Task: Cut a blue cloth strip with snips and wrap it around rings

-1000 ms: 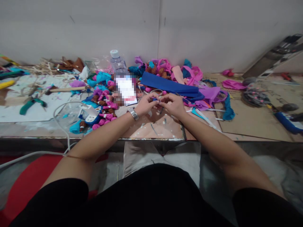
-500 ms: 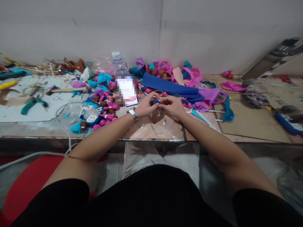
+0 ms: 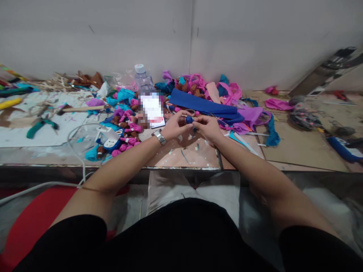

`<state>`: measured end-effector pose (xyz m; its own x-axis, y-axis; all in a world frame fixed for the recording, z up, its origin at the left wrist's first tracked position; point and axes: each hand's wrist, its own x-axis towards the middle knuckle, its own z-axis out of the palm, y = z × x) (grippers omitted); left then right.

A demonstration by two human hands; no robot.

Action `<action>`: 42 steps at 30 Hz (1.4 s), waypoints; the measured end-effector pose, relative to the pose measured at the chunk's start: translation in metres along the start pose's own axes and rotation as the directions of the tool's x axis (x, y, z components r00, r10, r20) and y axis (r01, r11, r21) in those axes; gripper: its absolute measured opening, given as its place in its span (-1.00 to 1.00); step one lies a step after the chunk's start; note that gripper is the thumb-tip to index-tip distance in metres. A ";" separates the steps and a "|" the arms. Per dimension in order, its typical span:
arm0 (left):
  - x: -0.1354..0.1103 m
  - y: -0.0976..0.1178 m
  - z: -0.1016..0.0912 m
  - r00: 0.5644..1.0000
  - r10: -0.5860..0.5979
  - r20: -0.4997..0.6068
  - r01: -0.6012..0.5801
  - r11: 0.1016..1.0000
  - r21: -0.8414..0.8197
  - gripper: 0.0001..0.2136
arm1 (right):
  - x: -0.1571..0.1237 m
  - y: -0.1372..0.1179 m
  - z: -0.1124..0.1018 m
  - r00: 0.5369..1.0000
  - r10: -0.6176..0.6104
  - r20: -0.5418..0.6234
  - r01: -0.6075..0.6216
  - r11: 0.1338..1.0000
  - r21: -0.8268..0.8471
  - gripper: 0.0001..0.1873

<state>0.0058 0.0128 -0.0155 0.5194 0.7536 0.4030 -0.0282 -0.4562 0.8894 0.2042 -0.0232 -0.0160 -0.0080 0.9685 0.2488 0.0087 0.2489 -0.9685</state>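
Note:
A small dark-blue crumpled ball point(image 3: 189, 119), looking like crepe paper, is held between my fingertips above the table. My left hand point(image 3: 176, 126), with a metal watch at the wrist, pinches it from the left. From the other side, my right hand point(image 3: 208, 127) closes thumb and fingers on its lower right. A thin pale loop shows just above the left fingers; I cannot tell what it is. Behind both hands lies a long, flat dark-blue strip point(image 3: 202, 104) of similar material.
To the left are a phone point(image 3: 154, 109), a bottle point(image 3: 143, 77), a power socket point(image 3: 112, 139) with a white cable, a hammer point(image 3: 82, 108) and green-handled pliers point(image 3: 42, 126). Pink, purple and teal scraps point(image 3: 252, 115) lie to the right beside cardboard point(image 3: 300, 147).
The fingers have shifted slightly around the blue ball, and more of it shows now. Both hands stay in nearly the same place.

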 end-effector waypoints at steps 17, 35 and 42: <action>0.004 0.007 -0.001 0.991 -0.096 -0.096 0.099 0.995 0.027 -0.53 | -0.005 -0.013 0.004 0.971 0.190 0.144 -0.214 0.961 0.177 -0.51; 0.002 0.001 0.005 0.966 -0.250 -0.063 0.234 0.952 -0.198 -0.56 | -0.001 0.000 0.004 0.991 0.122 0.057 -0.129 0.982 0.139 -0.49; 0.000 0.002 0.005 0.980 -0.180 -0.078 0.171 0.978 -0.116 -0.59 | -0.008 -0.010 0.008 0.982 0.157 0.108 -0.171 0.976 0.132 -0.54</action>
<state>0.0102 0.0096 -0.0143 0.4474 0.8583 0.2515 -0.0384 -0.2625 0.9642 0.1958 -0.0332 -0.0082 -0.1142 0.9893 0.0910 -0.1226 0.0768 -0.9895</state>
